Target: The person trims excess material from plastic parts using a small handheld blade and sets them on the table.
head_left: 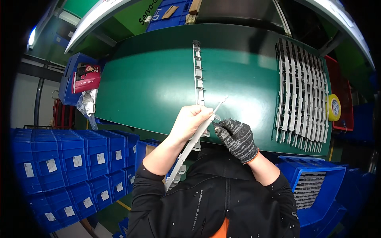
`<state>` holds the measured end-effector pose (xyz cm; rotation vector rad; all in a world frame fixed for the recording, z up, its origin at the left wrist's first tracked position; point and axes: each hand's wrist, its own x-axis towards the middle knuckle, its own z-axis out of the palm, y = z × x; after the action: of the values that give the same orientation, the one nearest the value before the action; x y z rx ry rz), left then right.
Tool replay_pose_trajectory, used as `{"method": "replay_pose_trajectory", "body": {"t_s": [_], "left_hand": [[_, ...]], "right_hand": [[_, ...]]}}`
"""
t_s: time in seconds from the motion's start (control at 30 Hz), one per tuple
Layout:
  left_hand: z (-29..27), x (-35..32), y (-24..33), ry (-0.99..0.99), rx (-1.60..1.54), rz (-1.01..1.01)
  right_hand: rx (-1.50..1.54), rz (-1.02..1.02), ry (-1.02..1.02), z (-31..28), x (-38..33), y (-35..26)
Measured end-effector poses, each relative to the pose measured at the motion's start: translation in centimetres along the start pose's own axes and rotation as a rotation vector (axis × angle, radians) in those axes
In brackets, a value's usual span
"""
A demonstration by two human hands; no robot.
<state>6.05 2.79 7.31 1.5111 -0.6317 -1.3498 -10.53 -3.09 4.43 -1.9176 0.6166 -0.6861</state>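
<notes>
A: Your bare left hand [191,121] is clenched around a long grey plastic strip [189,146], slanting from your lap up over the edge of the green table [151,83]; your gloved right hand [237,137] pinches something small at it, too small to tell what.

B: How far along?

A: Judging by the table, a good row of strips [303,95] lies sorted on your right; one loose strip [197,73] waits ahead; the blue bin [313,182] at your right holds plenty more.

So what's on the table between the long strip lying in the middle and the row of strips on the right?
Nothing. In the head view, only bare green table separates the single strip from the row of strips.
</notes>
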Motion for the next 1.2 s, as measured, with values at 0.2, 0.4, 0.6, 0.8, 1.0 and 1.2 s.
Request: {"method": "replay_pose_trajectory", "body": {"t_s": [0.2,0.4,0.6,0.8,1.0,1.2], "left_hand": [[0.2,-0.1,0.1,-0.034,0.041,-0.016],[0.3,-0.2,-0.6,-0.040,0.054,-0.013],[0.3,-0.2,-0.6,0.006,-0.027,-0.018],[0.6,0.0,-0.6,-0.004,-0.079,-0.004],[0.9,0.2,-0.5,-0.011,-0.069,0.008],[0.9,0.1,-0.8,-0.023,-0.093,0.032]], "right_hand": [[-0.016,-0.011,-0.034,-0.8,0.0,0.1],[-0.236,-0.206,0.562,-2.0,-0.4,0.1],[0.261,0.139,-0.102,-1.7,0.1,0.0],[0.178,0.094,-0.108,-0.8,0.4,0.1],[0.201,0.098,-0.052,-0.8,0.3,0.2],[0.149,0.110,-0.004,-1.1,0.3,0.1]]}}
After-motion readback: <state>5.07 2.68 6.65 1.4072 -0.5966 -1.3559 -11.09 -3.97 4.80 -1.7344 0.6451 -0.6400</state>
